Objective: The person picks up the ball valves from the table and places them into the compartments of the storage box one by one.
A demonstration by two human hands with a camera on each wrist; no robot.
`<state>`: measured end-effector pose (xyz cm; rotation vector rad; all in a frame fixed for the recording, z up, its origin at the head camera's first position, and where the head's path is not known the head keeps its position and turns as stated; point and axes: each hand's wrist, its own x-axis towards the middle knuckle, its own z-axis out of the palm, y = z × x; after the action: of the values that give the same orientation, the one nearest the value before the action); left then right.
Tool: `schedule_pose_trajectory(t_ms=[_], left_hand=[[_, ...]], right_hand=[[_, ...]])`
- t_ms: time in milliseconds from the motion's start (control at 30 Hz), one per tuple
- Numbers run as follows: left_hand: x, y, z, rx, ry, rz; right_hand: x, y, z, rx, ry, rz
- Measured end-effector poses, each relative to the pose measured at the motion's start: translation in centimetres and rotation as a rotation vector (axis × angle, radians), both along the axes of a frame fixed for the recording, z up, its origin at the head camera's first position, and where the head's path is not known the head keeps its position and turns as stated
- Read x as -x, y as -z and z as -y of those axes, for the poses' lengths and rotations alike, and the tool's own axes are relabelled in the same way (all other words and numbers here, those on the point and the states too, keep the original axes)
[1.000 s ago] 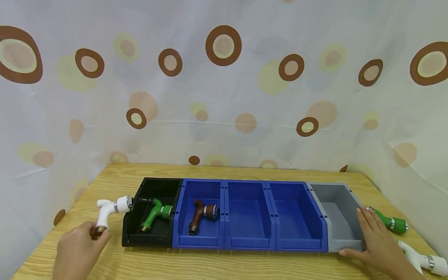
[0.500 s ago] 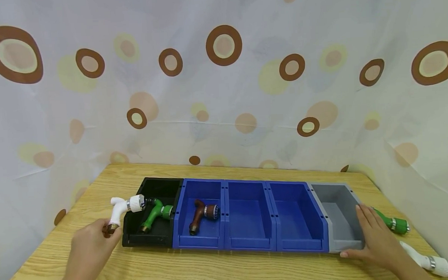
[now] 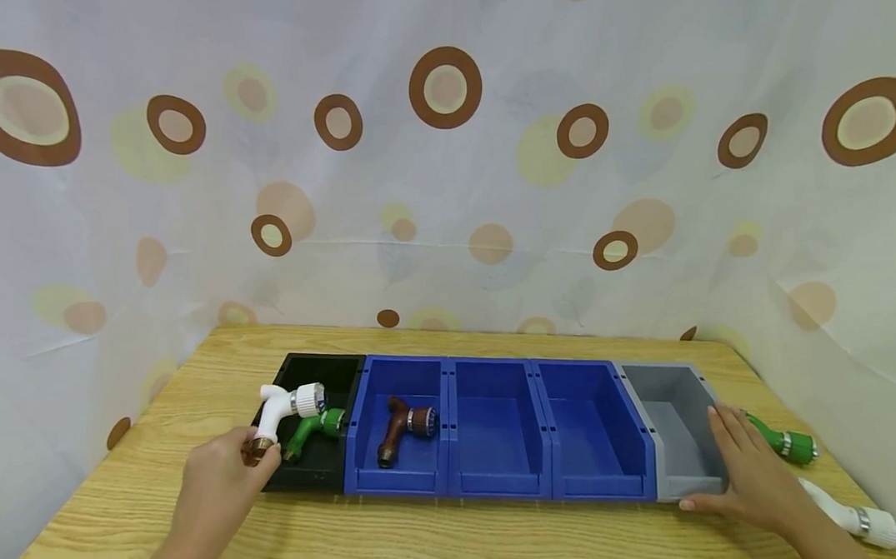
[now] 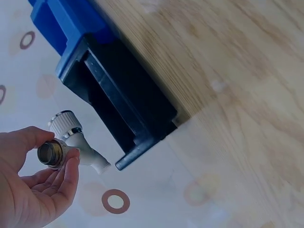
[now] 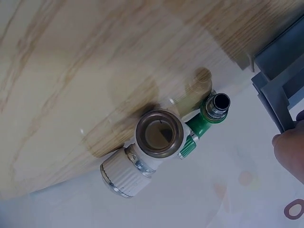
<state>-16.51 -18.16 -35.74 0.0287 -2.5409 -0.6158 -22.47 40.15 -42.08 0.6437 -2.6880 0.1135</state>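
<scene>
My left hand pinches a white faucet by its brass threaded end, holding it over the front left of the black bin. A green faucet lies in that bin, partly hidden behind the white one. In the left wrist view the thumb and fingers close round the threads of the white faucet, beside the black bin. My right hand rests on the right wall of the grey bin, fingers straight and thumb at its front edge.
Three blue bins stand joined between the black and grey ones; the leftmost holds a brown faucet. Right of the grey bin lie a second green faucet and another white faucet on the wooden table. A patterned curtain hangs behind.
My left hand has carried the white faucet rightward, from left of the black bin to above it. The right hand has stayed on the grey bin.
</scene>
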Motion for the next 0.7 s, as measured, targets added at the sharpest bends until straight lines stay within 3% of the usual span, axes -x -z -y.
schedule_pose_trajectory(t_ms=[700], left_hand=[[1.3, 0.2, -4.1, -0.013, 0.055, -0.037]], right_hand=[[-0.1, 0.0, 0.2, 0.014, 0.019, 0.012]])
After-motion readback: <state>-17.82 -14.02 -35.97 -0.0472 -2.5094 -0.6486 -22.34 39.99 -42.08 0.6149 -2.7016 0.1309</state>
